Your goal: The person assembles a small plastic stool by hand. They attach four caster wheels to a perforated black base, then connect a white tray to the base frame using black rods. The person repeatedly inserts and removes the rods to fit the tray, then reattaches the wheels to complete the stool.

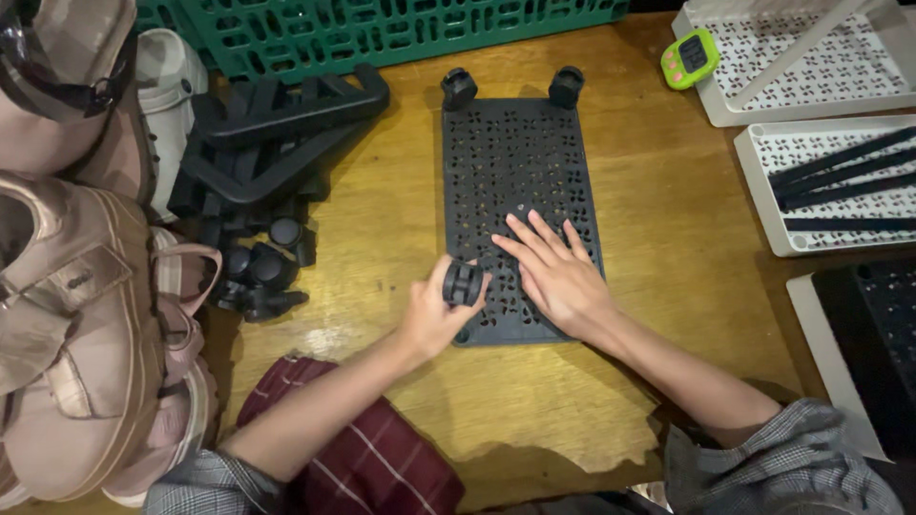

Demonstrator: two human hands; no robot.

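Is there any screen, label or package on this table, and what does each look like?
Small timer: far right of the wooden table, beside a white perforated tray; rounded lime-green case, dark screen, small pink buttons.
No packages or signs show, and no labels can be made out.

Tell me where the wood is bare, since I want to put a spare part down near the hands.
Bare wood lies between the dark perforated panel and the white trays at right, and below the panel between the forearms. A narrower strip runs left of the panel, beside the left hand holding a caster wheel. Crowded: the black parts pile and shoes at left.
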